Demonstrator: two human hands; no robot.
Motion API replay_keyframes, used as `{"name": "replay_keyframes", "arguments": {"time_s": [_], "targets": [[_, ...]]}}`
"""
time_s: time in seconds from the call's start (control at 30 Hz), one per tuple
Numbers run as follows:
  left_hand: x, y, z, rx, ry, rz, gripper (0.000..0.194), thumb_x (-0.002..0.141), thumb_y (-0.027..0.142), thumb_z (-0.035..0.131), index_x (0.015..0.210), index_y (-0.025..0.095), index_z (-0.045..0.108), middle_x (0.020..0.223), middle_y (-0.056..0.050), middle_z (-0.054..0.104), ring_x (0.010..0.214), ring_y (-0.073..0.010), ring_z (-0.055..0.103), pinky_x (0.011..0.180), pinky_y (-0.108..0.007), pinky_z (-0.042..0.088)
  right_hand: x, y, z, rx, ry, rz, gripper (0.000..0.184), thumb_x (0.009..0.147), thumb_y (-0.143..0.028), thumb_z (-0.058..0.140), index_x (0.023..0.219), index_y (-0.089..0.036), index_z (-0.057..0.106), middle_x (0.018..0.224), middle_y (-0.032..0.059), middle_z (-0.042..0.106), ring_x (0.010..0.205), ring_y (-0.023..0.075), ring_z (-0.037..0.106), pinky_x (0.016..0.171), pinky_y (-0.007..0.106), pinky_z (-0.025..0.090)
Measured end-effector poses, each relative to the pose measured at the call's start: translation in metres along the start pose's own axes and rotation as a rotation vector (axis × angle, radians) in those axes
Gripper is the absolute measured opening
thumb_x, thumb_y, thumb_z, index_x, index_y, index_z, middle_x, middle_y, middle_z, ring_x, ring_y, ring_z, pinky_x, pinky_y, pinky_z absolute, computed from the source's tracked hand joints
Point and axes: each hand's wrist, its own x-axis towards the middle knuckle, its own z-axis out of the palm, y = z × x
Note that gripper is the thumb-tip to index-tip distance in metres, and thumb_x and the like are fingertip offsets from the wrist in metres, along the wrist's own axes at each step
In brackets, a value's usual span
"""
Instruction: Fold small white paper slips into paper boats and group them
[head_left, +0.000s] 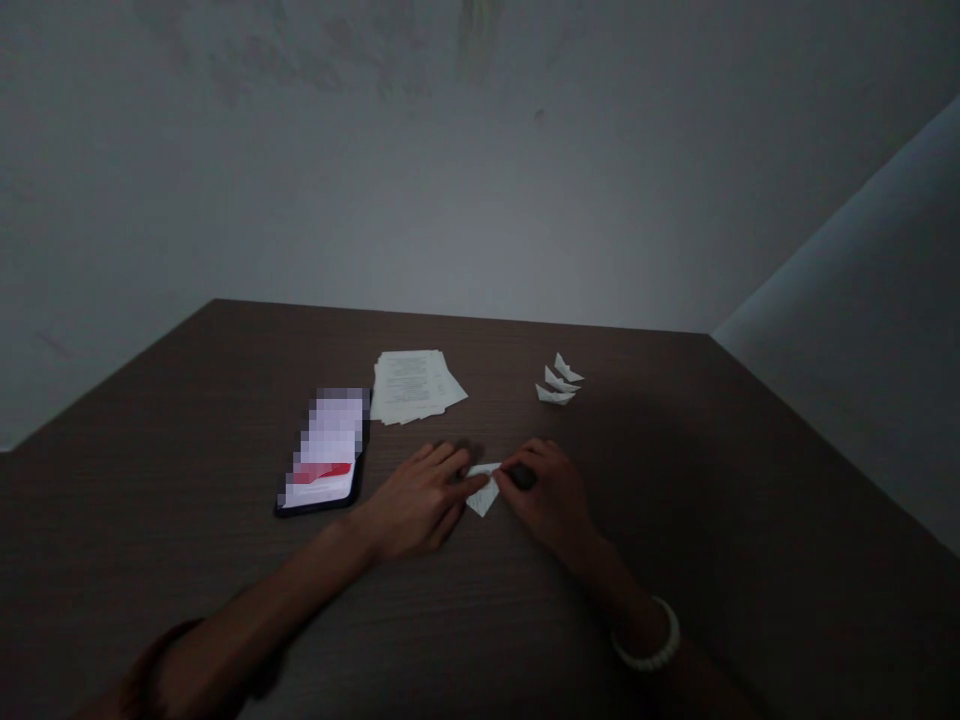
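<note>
Three paper boats (559, 379) and a phone (322, 450) flank stacked printed sheets (416, 387).

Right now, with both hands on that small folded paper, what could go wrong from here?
The small folded paper is under the fingers of both hands on a smooth table, so it might slip or crease badly. The left hand lies near the smartphone and could nudge it. The three folded paper boats sit loose beyond the right hand and could get knocked.

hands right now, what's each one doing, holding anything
Left hand: open, fingertip touching the folded paper.
Right hand: closed, seems to be pinching the folded paper.
</note>
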Motion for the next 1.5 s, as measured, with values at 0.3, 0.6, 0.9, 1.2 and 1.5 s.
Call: {"name": "replay_keyframes", "arguments": {"time_s": [0.3, 0.6, 0.9, 1.2, 1.5], "targets": [[-0.001, -0.003, 0.001, 0.006, 0.007, 0.007, 0.035, 0.089, 0.016, 0.046, 0.121, 0.018, 0.060, 0.102, -0.010, 0.054, 0.094, -0.0247, 0.050, 0.082, -0.040, 0.043, 0.000, 0.000, 0.000, -0.010, 0.003, 0.009, 0.005, 0.077, -0.021, 0.072, 0.073, -0.022, 0.068, 0.081, 0.0021, 0.066, 0.081, 0.0197, 0.058, 0.079, 0.032, 0.045], [-0.004, -0.006, 0.003, -0.032, 0.033, 0.003, 0.031, 0.090, 0.017, 0.046, 0.116, 0.018, 0.062, 0.101, -0.009, 0.056, 0.094, -0.0243, 0.052, 0.080, -0.039, 0.044, -0.002, 0.011, -0.005, -0.025, 0.011, 0.031, 0.004, 0.078, -0.019, 0.069, 0.076, -0.022, 0.070, 0.082, 0.0022, 0.066, 0.082, 0.0201, 0.058, 0.078, 0.032, 0.045], [-0.004, -0.005, 0.003, -0.031, 0.075, 0.024, 0.031, 0.089, 0.017, 0.047, 0.115, 0.018, 0.063, 0.101, -0.010, 0.056, 0.094, -0.0244, 0.052, 0.079, -0.039, 0.045, -0.001, -0.005, 0.005, -0.033, 0.020, 0.009, 0.008, 0.075, -0.026, 0.073, 0.079, -0.022, 0.069, 0.084, 0.0031, 0.066, 0.084, 0.0206, 0.058, 0.081, 0.033, 0.046], [-0.002, -0.004, 0.000, 0.018, 0.041, 0.036, 0.033, 0.090, 0.019, 0.046, 0.119, 0.017, 0.061, 0.103, -0.010, 0.055, 0.094, -0.0244, 0.051, 0.079, -0.038, 0.045, 0.000, -0.008, 0.006, -0.024, -0.001, 0.038, 0.007, 0.075, -0.025, 0.074, 0.077, -0.022, 0.068, 0.082, 0.0028, 0.065, 0.084, 0.0208, 0.058, 0.081, 0.033, 0.045], [-0.005, -0.008, -0.003, 0.002, 0.027, 0.066, 0.029, 0.089, 0.022, 0.047, 0.113, 0.017, 0.063, 0.098, -0.010, 0.056, 0.092, -0.0243, 0.052, 0.079, -0.039, 0.046, 0.000, -0.007, 0.005, -0.008, 0.004, 0.024, 0.006, 0.076, -0.023, 0.073, 0.075, -0.022, 0.068, 0.081, 0.0022, 0.065, 0.081, 0.0197, 0.058, 0.080, 0.033, 0.045]]}}
